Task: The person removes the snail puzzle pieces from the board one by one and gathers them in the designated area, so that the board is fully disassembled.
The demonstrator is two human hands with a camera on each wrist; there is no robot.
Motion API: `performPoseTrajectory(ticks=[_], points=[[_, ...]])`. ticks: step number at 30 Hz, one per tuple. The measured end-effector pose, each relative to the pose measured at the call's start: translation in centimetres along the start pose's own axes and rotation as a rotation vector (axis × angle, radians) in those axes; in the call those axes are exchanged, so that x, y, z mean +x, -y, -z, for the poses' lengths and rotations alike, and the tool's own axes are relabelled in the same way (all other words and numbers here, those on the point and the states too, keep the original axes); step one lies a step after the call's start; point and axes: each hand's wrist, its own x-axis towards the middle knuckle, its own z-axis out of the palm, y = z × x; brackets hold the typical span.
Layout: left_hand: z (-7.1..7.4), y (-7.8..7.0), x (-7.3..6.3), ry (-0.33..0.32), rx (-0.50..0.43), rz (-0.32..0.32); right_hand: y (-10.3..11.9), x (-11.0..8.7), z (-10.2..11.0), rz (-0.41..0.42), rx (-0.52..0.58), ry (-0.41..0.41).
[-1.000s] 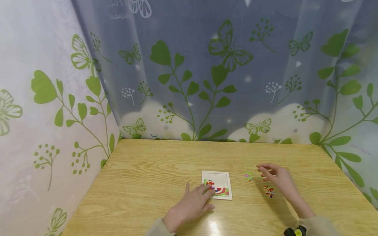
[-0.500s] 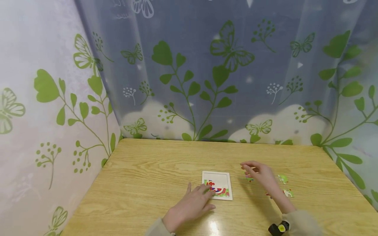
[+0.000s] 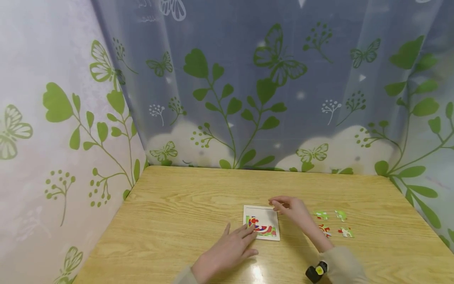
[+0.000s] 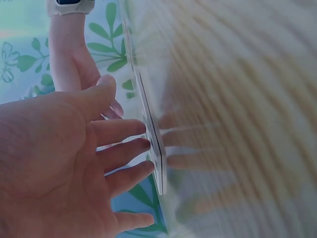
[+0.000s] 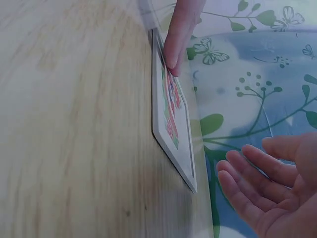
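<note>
A white-framed puzzle tray [image 3: 262,213] lies flat on the table, its lower part filled with red, blue and green pieces. My left hand [image 3: 230,248] has its fingers spread, the fingertips resting on the tray's lower left; the left wrist view shows these fingers [image 4: 129,148] nearly straight. Just right of the tray's upper corner is my right hand [image 3: 292,211], raised over the table. In the right wrist view that hand [image 5: 272,183] has loosely bent fingers, and no piece shows between them. It may hide a flower-printed piece seen earlier.
Several loose puzzle pieces lie to the right: a green one [image 3: 321,215], a second green one [image 3: 341,215], a red one [image 3: 323,228] partly behind the right forearm, and a white-and-green one [image 3: 345,232]. The wooden table [image 3: 191,197] meets patterned fabric walls [image 3: 213,130] at its back and sides.
My right hand has moved left from above the loose pieces to the tray's right side, uncovering several pieces. The flower piece has dropped out of sight. My left hand remains on the tray.
</note>
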Motion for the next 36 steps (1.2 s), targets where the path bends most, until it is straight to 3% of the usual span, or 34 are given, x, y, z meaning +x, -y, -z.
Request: performPoseTrajectory(ticks=[5, 13, 22, 36], points=[[-0.2, 0.2, -0.1, 0.0, 0.008, -0.01, 0.5, 0.5, -1.2, 0.032, -0.021, 0.037], [-0.1, 0.2, -0.2, -0.021, 0.021, -0.034, 1.0, 0.9, -2.8, 0.016, -0.068, 0.092], [-0.2, 0.1, 0.0, 0.006, 0.037, -0.021, 1.0, 1.2, -4.0, -0.03, 0.002, 0.168], [0.1, 0.0, 0.0, 0.013, 0.035, -0.016, 1.6, 0.9, -4.4, -0.03, -0.058, 0.138]])
